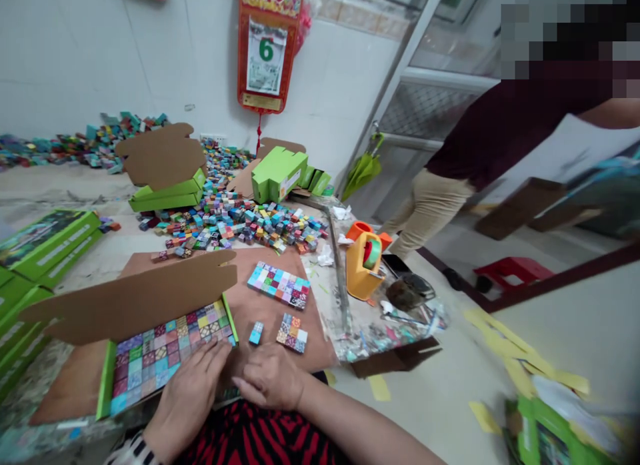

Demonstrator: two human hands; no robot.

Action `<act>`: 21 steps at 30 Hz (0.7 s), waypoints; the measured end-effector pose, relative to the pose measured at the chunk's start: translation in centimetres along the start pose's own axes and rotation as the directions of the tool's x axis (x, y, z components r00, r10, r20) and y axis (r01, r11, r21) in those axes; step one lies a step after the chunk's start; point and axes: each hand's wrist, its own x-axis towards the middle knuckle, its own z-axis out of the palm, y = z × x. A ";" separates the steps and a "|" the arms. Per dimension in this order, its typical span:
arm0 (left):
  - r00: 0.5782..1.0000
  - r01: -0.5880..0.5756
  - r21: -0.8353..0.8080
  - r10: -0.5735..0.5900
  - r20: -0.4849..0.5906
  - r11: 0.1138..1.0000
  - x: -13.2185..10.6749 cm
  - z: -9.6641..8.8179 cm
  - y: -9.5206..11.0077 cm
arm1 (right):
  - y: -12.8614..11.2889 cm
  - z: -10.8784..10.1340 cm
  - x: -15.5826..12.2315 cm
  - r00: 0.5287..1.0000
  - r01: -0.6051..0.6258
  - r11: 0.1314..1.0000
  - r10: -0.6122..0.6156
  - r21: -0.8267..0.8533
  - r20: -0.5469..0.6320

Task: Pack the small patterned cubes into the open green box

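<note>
Several green printed cardboard boxes point(55, 251) lie stacked at our left; next, an open green-walled brown cardboard box point(105, 383) holds rows of small patterned multicoloured cubes point(170, 348). Our left hand point(193, 385) lies flat, fingers together, over its near right corner. Farther right, our right hand point(270, 377) is curled; we cannot tell whether it holds anything.

A single head-worn camera looks forward and down across a counter point(30, 176), with the wearer's left hand point(193, 383) and right hand point(273, 377) close below on the near side. The wide view reaches the white wall point(75, 51) at far left and the floor point(430, 398) at right.
</note>
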 end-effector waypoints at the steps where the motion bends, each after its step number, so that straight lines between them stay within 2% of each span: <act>1: 1.000 -0.019 0.015 0.019 -0.021 1.000 -0.1 0.1 -0.1 | 0.0 0.1 -0.1 1.000 0.005 1.000 -0.005 -0.011 0.010; 8: 0.990 -0.077 0.057 0.083 -0.112 0.995 0.2 0.4 -0.5 | 0.5 1.1 -0.7 0.982 0.049 0.997 -0.037 -0.059 0.184; 15: 0.971 -0.171 0.112 0.187 -0.148 0.979 1.1 0.3 -0.8 | 0.7 2.6 -1.0 0.971 0.080 0.994 -0.062 -0.071 0.230; 21: 0.950 -0.239 0.120 0.257 -0.174 0.964 0.8 1.3 -1.8 | 0.8 3.0 -0.9 0.951 0.078 0.994 -0.050 -0.080 0.307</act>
